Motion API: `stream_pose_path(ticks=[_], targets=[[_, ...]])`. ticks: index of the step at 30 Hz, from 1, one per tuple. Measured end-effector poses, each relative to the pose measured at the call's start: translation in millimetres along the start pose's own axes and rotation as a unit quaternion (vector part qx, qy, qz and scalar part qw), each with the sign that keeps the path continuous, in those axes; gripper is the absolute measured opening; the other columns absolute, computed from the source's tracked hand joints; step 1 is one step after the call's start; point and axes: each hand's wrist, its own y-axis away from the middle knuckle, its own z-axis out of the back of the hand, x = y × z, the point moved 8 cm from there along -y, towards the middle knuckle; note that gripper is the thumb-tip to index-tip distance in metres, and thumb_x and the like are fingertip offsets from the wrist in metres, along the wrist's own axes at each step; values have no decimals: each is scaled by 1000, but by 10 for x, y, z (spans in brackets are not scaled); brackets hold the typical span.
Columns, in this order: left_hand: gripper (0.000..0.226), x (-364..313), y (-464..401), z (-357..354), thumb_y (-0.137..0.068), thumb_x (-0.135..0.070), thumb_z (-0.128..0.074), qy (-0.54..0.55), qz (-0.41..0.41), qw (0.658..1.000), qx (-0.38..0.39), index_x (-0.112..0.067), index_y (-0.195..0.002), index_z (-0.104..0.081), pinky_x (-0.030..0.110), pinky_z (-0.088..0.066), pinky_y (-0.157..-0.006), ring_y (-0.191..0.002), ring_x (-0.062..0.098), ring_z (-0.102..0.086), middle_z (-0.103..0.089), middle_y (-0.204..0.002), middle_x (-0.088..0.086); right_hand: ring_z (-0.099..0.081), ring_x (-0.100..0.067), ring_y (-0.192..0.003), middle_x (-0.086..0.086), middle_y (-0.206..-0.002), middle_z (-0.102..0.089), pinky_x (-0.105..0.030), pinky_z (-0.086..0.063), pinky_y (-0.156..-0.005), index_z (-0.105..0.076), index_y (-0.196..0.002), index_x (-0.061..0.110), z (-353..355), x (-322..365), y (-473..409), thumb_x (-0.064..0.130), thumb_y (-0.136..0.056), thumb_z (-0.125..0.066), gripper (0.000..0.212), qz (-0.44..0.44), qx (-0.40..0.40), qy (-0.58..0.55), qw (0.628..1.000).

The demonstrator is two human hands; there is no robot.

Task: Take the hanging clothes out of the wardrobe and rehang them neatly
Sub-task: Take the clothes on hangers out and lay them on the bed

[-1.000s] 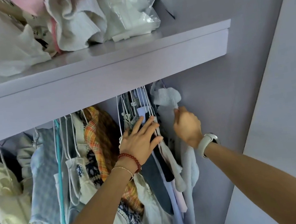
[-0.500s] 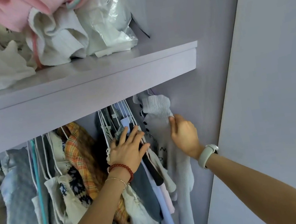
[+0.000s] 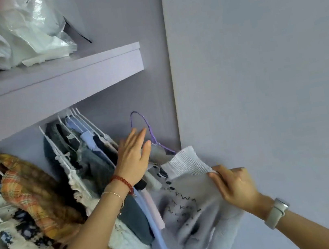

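At centre frame, left hand presses flat-fingered against hung clothes while right hand pinches a grey sweater.

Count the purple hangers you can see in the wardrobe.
1. The purple hanger is off the rail, right of the white-hanger bunch, carrying the grey printed top gripped by the right hand. The left hand presses the bunch back. Others may hide among clothes.

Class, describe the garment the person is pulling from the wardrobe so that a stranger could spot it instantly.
Look under the lilac wardrobe shelf, at the right end of the hanging row. There the right hand grips a pale grey sweatshirt with a ribbed white collar. Unlike its neighbours on white hangers, it bears black lettering and hangs on a purple wire hanger.
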Motion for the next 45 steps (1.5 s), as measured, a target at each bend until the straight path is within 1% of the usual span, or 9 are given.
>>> stream_pose_path(ticks=[4, 7, 11, 19, 28, 32, 35, 41, 45], targets=[[24, -400, 247, -704, -96, -12, -44, 71, -79, 984, 140, -5, -111, -61, 22, -34, -88, -104, 27, -56, -62, -111, 12, -47, -17, -33, 3, -39, -49, -20, -29, -33, -59, -81, 16, 566, -177, 656, 38, -98, -27, 43, -48, 18, 104, 993], [17, -862, 593, -1137, -94, -10, -49, 129, -117, 959, 224, -9, -84, -63, 31, -43, -70, -76, 24, -57, -63, -83, 9, -59, -20, -46, 1, -53, -60, -20, -38, -37, -62, -78, 11, 1011, -383, 1220, 40, -97, -28, 49, -135, 76, 168, 974], [16, -1753, 1168, -1584, -90, -3, -53, 214, -181, 913, 297, -4, -82, -67, 22, -44, -69, -71, 10, -58, -68, -79, 7, -66, -23, -69, 0, -80, -66, -35, -53, -53, -64, -92, 11, 1799, -525, 2044, 25, -84, -56, 18, -314, 94, 196, 924], [10, -3245, 1802, -2135, -84, -12, -64, 258, -256, 847, 388, -6, -80, -72, 8, -39, -61, -66, 4, -57, -67, -72, -1, -62, -26, -70, -6, -76, -67, -36, -45, -59, -61, -106, 13, 2706, 3, 3102, 27, -93, -50, 22, -474, 77, 214, 851], [15, -5101, 3455, -3005, -82, -16, -68, 250, -320, 697, 591, -5, -91, -73, 17, -40, -79, -91, 11, -57, -68, -94, 3, -51, -12, -74, 2, -81, -59, -17, -36, -63, -62, -88, 9, 4142, 571, 4642, 27, -96, -44, 26, -693, 35, 139, 706], [11, -6114, 4523, -3121, -84, -18, -66, 225, -352, 605, 678, -11, -84, -74, 4, -39, -62, -84, 5, -55, -66, -88, -1, -49, -7, -69, 7, -73, -56, -26, -37, -68, -58, -70, 21, 5078, 1009, 5410, 29, -93, -48, 27, -766, 13, 151, 625], [12, -6820, 5358, -3150, -83, -18, -65, 212, -386, 553, 707, -10, -78, -73, 10, -43, -69, -91, 10, -59, -69, -90, 1, -47, -8, -63, 7, -62, -50, -27, -38, -66, -52, -58, 20, 5753, 1355, 6011, 33, -91, -50, 36, -803, -26, 176, 568], [12, -7971, 7017, -3298, -84, -21, -63, 195, -452, 521, 697, -14, -84, -73, 26, -45, -74, -81, 13, -56, -64, -82, 2, -52, -13, -69, 0, -73, -59, -23, -34, -59, -65, -77, 10, 6679, 1937, 7454, 34, -91, -51, 31, -852, -136, 232, 450], [20, -8466, 7955, -3510, -87, -23, -56, 215, -468, 530, 673, -13, -77, -70, 26, -40, -63, -76, 19, -55, -63, -75, 5, -59, -33, -87, -13, -92, -66, -34, -36, -64, -61, -87, 17, 7002, 2278, 8412, 33, -91, -48, 21, -836, -180, 418, 306]])
